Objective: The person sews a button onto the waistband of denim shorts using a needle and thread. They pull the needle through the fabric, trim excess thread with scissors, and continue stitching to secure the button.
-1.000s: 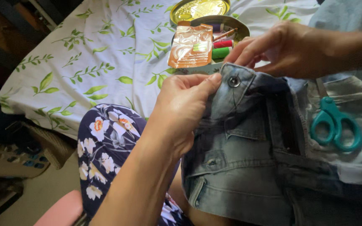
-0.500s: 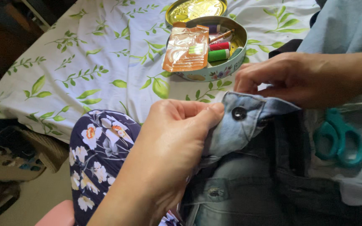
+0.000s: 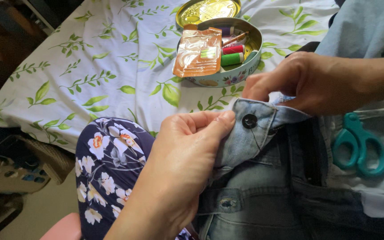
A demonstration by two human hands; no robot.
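Observation:
My left hand [image 3: 181,155] pinches the waistband corner of a pair of light blue jeans [image 3: 263,191] lying across my lap, thumb pressed just left of the dark metal button [image 3: 249,121]. A thin thread runs down from the button. My right hand [image 3: 310,80] is curled over the waistband just above and right of the button, fingertips pinched together at the fabric edge; what they hold is too small to see.
A round sewing tin [image 3: 227,49] with thread spools and an orange packet sits on the leaf-print sheet [image 3: 103,71], its gold lid [image 3: 207,10] behind it. Teal scissors [image 3: 360,144] lie on the jeans at right. My floral-clad knee [image 3: 107,155] is lower left.
The waistband and both hands dropped lower in view, away from the tin, then rose slightly. My right hand shifted along the band's top edge, staying beside the button.

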